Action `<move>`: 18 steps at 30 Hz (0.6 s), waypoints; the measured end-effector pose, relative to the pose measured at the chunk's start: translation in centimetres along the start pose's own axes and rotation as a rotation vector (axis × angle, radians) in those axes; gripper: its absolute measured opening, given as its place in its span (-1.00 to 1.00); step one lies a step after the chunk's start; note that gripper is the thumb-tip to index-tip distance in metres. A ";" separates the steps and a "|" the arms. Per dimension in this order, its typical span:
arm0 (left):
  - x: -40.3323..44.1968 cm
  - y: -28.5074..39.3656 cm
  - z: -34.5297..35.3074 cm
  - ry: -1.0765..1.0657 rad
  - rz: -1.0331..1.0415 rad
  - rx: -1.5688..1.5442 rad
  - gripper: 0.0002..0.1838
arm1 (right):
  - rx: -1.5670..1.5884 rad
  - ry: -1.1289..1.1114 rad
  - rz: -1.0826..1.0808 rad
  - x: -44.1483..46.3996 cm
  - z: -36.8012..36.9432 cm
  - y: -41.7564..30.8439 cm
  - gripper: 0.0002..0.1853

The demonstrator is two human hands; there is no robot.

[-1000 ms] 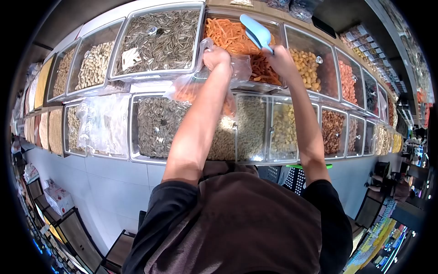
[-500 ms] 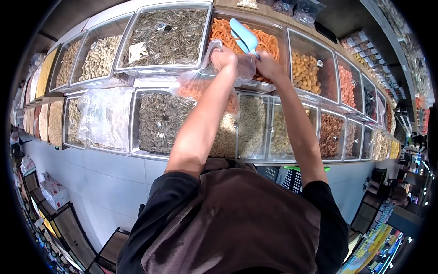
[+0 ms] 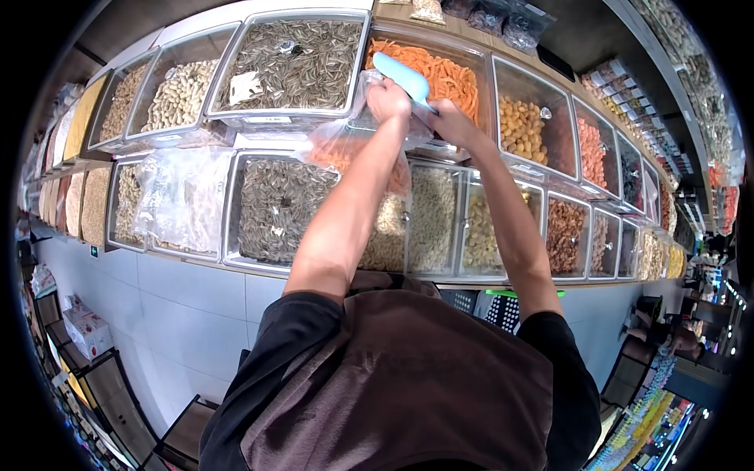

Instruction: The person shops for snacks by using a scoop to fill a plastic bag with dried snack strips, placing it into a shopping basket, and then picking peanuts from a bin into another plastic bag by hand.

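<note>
My left hand (image 3: 389, 101) is closed on the top of a clear plastic bag (image 3: 334, 141), which hangs over the front edge of the upper bins with orange strips inside. In my right hand (image 3: 453, 122) is the handle of a light blue scoop (image 3: 402, 76). The scoop tilts to the left, its head just above my left hand and its lower part near the bag's mouth. Behind both hands lies an open bin of orange dried strips (image 3: 459, 85). Whether the scoop holds anything cannot be seen.
Lidded bins of sunflower seeds (image 3: 310, 63), peanuts (image 3: 182, 94) and yellow dried fruit (image 3: 522, 129) flank the orange strips. A lower row holds more seeds and nuts, including brown nuts (image 3: 564, 233). A crumpled plastic bag (image 3: 182, 200) lies on the lower left bins.
My right hand has moved left and down from the orange strips towards my left hand. The scoop has swung left and lies flatter, over the bag's opening. My left hand keeps its hold.
</note>
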State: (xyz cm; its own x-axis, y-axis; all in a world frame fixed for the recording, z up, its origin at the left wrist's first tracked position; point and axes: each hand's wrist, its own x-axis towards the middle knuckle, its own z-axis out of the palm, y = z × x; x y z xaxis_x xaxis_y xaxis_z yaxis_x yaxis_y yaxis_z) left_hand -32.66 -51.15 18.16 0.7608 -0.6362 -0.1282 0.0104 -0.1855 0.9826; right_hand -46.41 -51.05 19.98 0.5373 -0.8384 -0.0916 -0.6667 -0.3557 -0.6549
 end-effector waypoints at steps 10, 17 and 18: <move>0.5 -0.8 -0.4 -0.151 0.062 -0.085 -0.68 | 0.672 -0.138 0.222 0.3 -0.5 2.5 -0.53; -2.1 0.5 -3.8 -0.251 0.226 0.007 -0.67 | 0.942 -0.254 0.322 -0.4 -1.0 2.2 -0.50; -2.2 0.6 -4.3 -0.245 0.215 0.069 -0.66 | 0.899 -0.226 0.293 -0.3 -0.7 2.4 -0.50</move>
State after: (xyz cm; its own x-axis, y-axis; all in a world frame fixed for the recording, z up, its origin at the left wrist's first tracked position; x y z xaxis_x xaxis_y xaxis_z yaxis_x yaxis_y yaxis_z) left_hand -31.54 -46.65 19.58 0.5618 -0.8260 0.0445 -0.1843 -0.0725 0.9802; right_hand -48.54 -51.91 19.03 0.5615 -0.7112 -0.4229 -0.1971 0.3814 -0.9032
